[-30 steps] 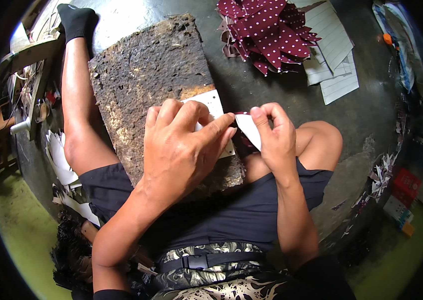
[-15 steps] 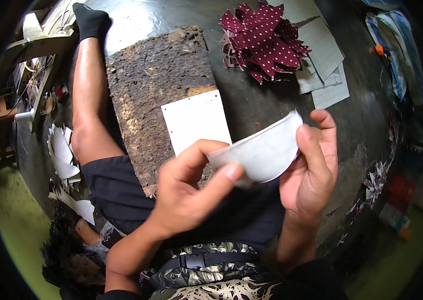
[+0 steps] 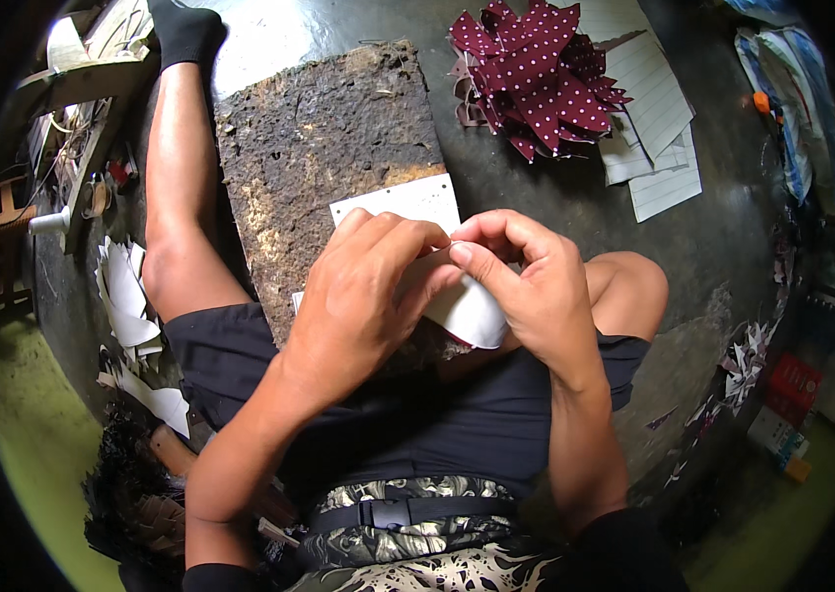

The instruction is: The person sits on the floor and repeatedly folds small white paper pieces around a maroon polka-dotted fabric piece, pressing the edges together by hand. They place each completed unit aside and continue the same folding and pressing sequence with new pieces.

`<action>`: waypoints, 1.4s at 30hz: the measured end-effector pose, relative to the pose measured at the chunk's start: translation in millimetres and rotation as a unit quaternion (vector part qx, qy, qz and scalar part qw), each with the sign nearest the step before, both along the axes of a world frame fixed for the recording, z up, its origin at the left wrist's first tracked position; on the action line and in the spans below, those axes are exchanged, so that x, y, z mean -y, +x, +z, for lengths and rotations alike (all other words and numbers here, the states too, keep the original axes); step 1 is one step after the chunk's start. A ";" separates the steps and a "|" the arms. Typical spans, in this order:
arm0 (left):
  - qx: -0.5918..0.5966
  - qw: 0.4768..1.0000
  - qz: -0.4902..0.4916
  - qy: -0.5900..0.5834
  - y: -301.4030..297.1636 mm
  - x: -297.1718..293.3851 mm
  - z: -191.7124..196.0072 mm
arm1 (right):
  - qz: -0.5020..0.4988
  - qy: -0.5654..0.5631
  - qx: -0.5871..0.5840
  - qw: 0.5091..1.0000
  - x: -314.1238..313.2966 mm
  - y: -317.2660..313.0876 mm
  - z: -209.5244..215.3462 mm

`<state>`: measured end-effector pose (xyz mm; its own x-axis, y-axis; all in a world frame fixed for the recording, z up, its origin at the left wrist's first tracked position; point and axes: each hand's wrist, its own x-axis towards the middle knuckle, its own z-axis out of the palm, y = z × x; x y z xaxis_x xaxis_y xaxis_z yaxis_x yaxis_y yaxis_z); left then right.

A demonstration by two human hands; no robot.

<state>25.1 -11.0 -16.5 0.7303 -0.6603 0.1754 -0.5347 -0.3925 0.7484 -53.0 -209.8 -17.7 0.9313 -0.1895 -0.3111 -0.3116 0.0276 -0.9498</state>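
Note:
Both my hands meet over my lap, pinching the upper edge of a curved white piece [image 3: 471, 314] with a dark red underside showing at its lower rim. My left hand [image 3: 363, 281] is closed on its left part, thumb in front. From the other side my right hand [image 3: 526, 276] pinches the top edge between thumb and forefinger, fingertips touching those of my left. The piece is bent, and its upper part is hidden by my fingers. Just beyond lies a white card with small dark holes [image 3: 407, 194], on a rough, dark, worn board [image 3: 328, 128].
A pile of dark red, white-dotted cut pieces [image 3: 541, 84] sits at the far right of the board, beside lined paper sheets [image 3: 664, 178]. White scraps [image 3: 126, 296] lie left of my leg. Wooden furniture [image 3: 82, 89] stands far left; a striped bag [image 3: 792, 109] lies far right.
My right hand has come left and turned over, bringing its fingertips to my left hand's. The white piece has gone from spread out to bent between them. My right knee has come into view.

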 end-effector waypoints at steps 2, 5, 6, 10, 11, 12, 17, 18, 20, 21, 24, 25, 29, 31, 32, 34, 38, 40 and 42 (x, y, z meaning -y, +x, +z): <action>0.017 1.000 0.024 0.000 -4.8 3.7 -4.6 | 0.002 0.022 -0.002 1.000 5.6 4.1 -8.2; 0.037 0.998 0.058 0.002 -10.6 5.3 -9.5 | -0.003 0.050 0.022 0.999 11.6 6.7 -20.1; 0.045 0.997 0.069 0.003 -12.1 4.8 -10.9 | 0.003 0.037 0.008 0.999 13.8 7.2 -23.1; 0.068 0.996 0.062 0.007 -16.3 2.4 -15.2 | -0.024 0.127 -0.009 0.992 15.5 8.6 -30.3; 0.077 0.995 0.061 0.010 -16.7 2.6 -15.5 | -0.036 0.137 -0.010 0.990 14.9 8.8 -30.1; 0.081 0.995 0.060 0.022 -16.7 3.3 -15.6 | -0.049 0.147 -0.012 0.988 13.6 8.7 -29.1; 0.123 0.992 0.038 0.017 -13.1 5.7 -15.4 | -0.005 -0.013 -0.044 0.999 9.6 11.9 -17.7; 0.130 0.991 0.036 0.020 -12.7 5.4 -15.3 | -0.001 -0.041 -0.049 0.998 8.1 11.4 -15.2; 0.129 0.991 0.030 0.023 -12.3 4.3 -15.3 | 0.000 -0.059 -0.046 0.997 6.8 12.8 -14.3; 0.130 0.991 0.028 0.023 -12.1 3.9 -15.4 | -0.004 -0.048 -0.038 0.998 6.4 13.8 -15.8; 0.131 0.991 0.015 0.027 -9.9 2.9 -14.9 | -0.019 -0.027 -0.018 0.999 6.3 12.7 -22.6; 0.133 0.991 0.013 0.029 -9.2 3.1 -14.4 | -0.025 -0.022 -0.012 0.999 6.3 11.7 -25.7; 0.125 0.991 0.012 0.037 -7.2 5.1 -10.9 | -0.016 -0.013 -0.005 1.000 6.6 11.4 -39.3; 0.120 0.992 0.012 0.044 -7.0 6.5 -9.7 | -0.008 -0.047 0.002 0.999 5.8 13.0 -42.8; 0.121 0.991 0.011 0.048 -6.8 7.3 -9.8 | -0.015 -0.055 0.008 0.998 5.0 13.4 -42.9; 0.128 0.991 0.010 0.047 -6.3 8.6 -10.9 | -0.030 -0.073 -0.004 0.997 2.4 14.2 -40.7; 0.139 0.990 0.017 0.037 -6.0 9.1 -14.4 | 0.003 -0.186 0.025 0.982 -2.9 6.8 -28.1; 0.130 0.991 0.021 0.029 -6.2 7.4 -14.7 | -0.006 -0.170 0.027 0.985 -6.9 8.9 -30.5; 0.112 0.993 0.025 0.012 -5.6 4.8 -14.1 | -0.009 -0.132 0.033 0.991 -6.8 10.4 -34.9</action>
